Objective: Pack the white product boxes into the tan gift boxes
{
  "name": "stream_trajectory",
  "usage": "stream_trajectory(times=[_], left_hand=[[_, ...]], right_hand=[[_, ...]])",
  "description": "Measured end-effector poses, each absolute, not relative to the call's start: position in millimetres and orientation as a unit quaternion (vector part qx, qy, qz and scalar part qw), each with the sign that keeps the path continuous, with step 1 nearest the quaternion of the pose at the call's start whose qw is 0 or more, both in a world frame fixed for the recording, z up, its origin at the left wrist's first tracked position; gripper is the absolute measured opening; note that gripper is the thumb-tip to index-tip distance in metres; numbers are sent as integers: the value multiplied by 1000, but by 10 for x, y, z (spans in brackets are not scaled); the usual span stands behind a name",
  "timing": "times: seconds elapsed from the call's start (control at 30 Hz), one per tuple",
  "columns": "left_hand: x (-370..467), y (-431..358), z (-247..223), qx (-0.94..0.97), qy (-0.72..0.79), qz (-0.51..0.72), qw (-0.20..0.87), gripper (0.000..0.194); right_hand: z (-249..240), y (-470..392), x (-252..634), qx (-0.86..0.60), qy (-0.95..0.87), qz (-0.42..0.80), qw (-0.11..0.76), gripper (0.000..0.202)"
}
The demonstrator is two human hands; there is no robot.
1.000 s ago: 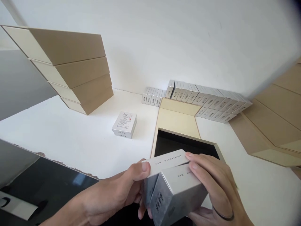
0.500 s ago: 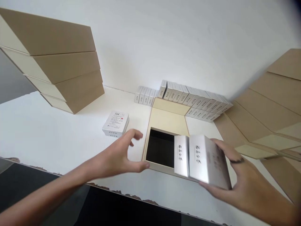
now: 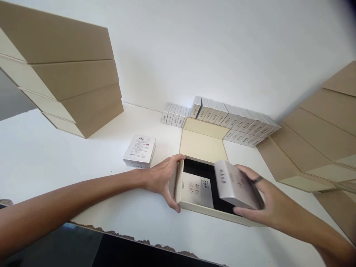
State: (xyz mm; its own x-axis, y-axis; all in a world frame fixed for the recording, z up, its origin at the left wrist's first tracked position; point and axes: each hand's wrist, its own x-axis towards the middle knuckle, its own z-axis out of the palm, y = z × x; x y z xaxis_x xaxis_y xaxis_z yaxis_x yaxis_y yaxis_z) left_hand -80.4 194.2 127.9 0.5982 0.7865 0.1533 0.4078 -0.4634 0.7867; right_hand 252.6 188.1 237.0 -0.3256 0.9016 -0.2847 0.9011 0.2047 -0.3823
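Silver carton (image 3: 237, 184) sits tilted in the right hand's grip (image 3: 260, 202), fingers clamped along its far and near edges, its lower end dipping into the open gift box (image 3: 191, 207) directly under that hand. A ring shows on one finger of this hand. Just to the left of the held carton, a second pale carton (image 3: 198, 190) lies flat on the black lining inside the gift box, printed face up. The left hand's grip (image 3: 164, 178) is closed on the gift box's left wall, thumb hooked over the far corner and fingers wrapped down around the near corner. Beyond both hands the box's cream lid flap (image 3: 204, 142) lies folded back on the white counter (image 3: 69, 167). Further out from the left hand, a small stack of white cartons (image 3: 139, 151) rests on the counter, apart from the gift box. Beyond the lid flap, rows of silver cartons (image 3: 228, 118) stand against the wall. Closed tan gift boxes are piled far off to the left (image 3: 69, 79) and to the right (image 3: 314, 141) of the hands.
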Motion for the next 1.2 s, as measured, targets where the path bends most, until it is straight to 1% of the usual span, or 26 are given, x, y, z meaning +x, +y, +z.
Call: stream_trajectory(times=[0.07,0.13,0.27,0.37,0.43,0.53,0.6,0.7,0.83,1.07,1.2], left_hand=[[-804,1934,1261,814,374,250,368,143],[-802,1923,1242,812,377,250,369,143],[-804,1903,1208,811,364,275,365,142],[-804,1894,1205,813,349,286,368,140],[-797,1891,1215,812,347,291,367,139],[-779,1885,1233,814,341,301,362,137],[-769,1882,1242,816,338,305,356,135],[-762,1878,1251,821,328,316,343,133],[-761,1879,1262,823,323,321,339,130],[-762,1878,1254,813,337,315,354,134],[-765,1882,1259,815,336,312,355,134]], right_hand=[[2399,1884,2698,-612,-756,230,-22,107],[2428,1908,2700,-612,-752,237,-55,104],[2433,1973,2315,-529,-780,317,-106,101],[2412,2001,2105,-471,-791,371,-118,101],[2390,1995,2087,-483,-791,356,-117,105],[2340,1945,2106,-506,-787,319,-152,118],[2305,1898,2079,-506,-792,299,-165,119],[2270,1842,1993,-514,-803,264,-149,114],[2252,1825,1945,-511,-805,274,-125,110],[2250,1755,2039,-557,-772,266,-153,112],[2238,1679,1991,-559,-771,285,-111,111]])
